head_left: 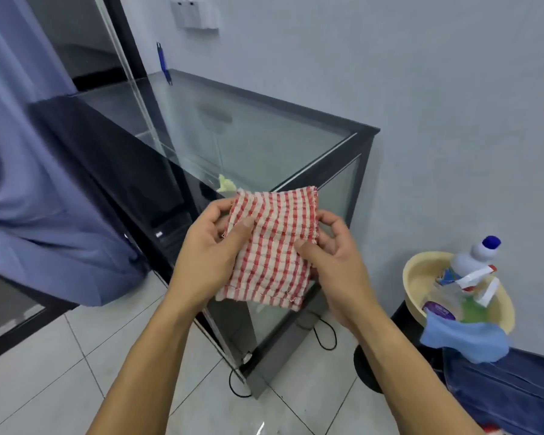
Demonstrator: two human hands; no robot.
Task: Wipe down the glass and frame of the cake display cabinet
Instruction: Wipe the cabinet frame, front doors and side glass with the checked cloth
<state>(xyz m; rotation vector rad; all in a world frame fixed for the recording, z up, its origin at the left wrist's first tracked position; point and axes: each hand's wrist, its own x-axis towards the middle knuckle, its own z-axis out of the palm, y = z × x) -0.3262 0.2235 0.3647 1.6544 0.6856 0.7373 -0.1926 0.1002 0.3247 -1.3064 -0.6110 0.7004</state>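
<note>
Pinched at both side edges, the checked cloth (272, 246) is being held by the left hand (209, 255) and right hand (333, 262) above the cabinet (324, 171) corner; judged soft, light, best bunched; its glass judged fragile.

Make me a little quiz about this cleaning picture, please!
1. True or false: both hands hold the red checked cloth.
2. Where does the blue cloth hang? A) over the yellow basin's rim B) on the cabinet's glass top C) on the floor
3. What colour is the white bottle's cap?

Key: 1. True: the left hand and right hand pinch its sides. 2. A. 3. Blue.
</note>
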